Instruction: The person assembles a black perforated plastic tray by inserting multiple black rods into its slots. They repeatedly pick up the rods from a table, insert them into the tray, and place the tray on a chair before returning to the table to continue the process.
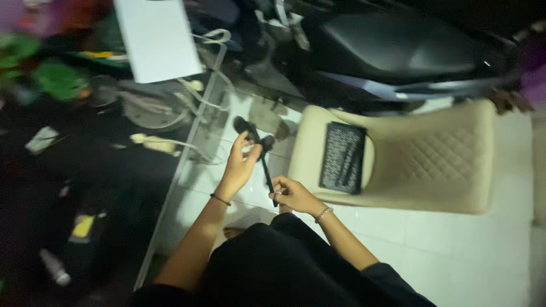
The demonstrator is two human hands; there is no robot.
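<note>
My left hand (242, 162) grips the upper part of a black tool (263, 159) with a thick head and a thin straight shaft, held above the white tiled floor. My right hand (290, 194) pinches the lower end of the shaft. A dark band sits on my left wrist and a beaded bracelet on my right. My knees, in black cloth, fill the bottom of the view. The picture is blurred, so the tool's exact kind is unclear.
A cream quilted cushion (432, 156) lies on the floor to the right with a black studded pouch (342, 157) on it. A dark scooter (398, 48) stands behind. A white sheet (156, 37), cables and scattered clutter lie to the left.
</note>
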